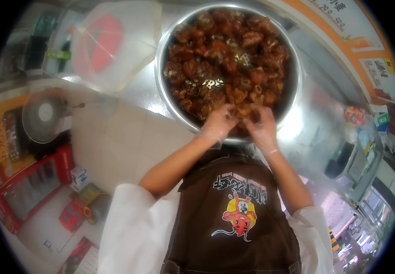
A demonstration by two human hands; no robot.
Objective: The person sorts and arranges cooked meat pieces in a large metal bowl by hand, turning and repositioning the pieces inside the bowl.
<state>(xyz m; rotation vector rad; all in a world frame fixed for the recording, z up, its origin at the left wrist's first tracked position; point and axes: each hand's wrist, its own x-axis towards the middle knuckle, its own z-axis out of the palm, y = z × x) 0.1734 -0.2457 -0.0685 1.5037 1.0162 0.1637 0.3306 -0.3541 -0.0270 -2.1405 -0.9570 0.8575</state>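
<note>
Between left hand [220, 122] and right hand [263, 129], about equally near each, lies a glossy brown piece [243, 112] (long axis unclear) in the metal bowl [159, 71]; fingers curl in, though whether either grip pinches it, I cannot tell.

We hold our left hand [220, 123] and right hand [263, 128], both in thin clear plastic gloves [270, 145], close together at the near side of a wide round steel basin [159, 68] filled with glossy reddish-brown food chunks [227, 59]. They touch the chunks between them; whether either hand grips one, we cannot tell. We wear a dark brown apron [197, 228] with a red cartoon crustacean [242, 220], and white sleeves [136, 223].
</note>
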